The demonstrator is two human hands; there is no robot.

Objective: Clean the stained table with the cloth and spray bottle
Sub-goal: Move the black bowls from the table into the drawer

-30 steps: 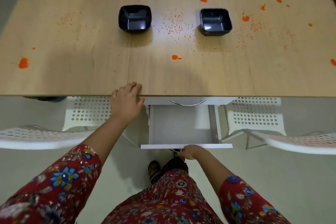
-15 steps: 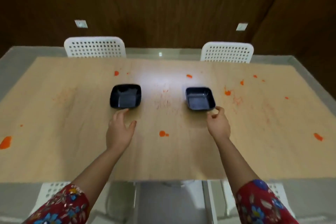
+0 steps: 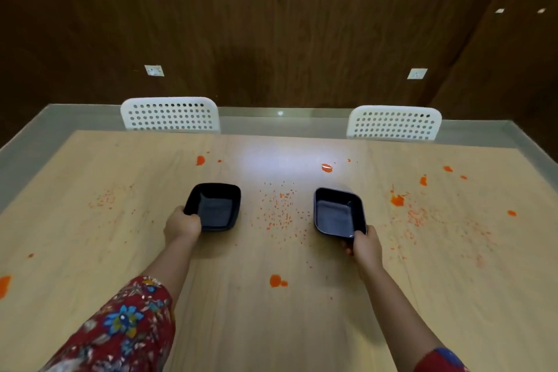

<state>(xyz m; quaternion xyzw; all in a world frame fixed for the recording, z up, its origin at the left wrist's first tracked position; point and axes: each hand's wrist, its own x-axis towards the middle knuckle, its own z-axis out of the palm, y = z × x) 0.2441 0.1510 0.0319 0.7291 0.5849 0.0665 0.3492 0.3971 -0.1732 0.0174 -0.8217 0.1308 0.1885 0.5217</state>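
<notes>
we grip two black dishes at the stained tabletop (image 3: 90,251)
l hand (image 3: 182,225) & r hand (image 3: 367,246) fingers clamped on l dish (image 3: 216,208), r dish (image 3: 338,213) corners; cloth + spray not in view. risk: corner grip slips, dish drops into orange stains (image 3: 276,280).

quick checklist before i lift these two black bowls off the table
1. Grip of left hand on left bowl: ok, fingers curled round its near corner.
2. Grip of right hand on right bowl: ok, at its near corner.
3. Bowls empty, nothing to spill: ok.
4. Place to set them down: cannot tell.
5. Cloth and spray bottle in sight: not ok, neither shows.
6. Clean table: not ok, orange stains across it.
</notes>
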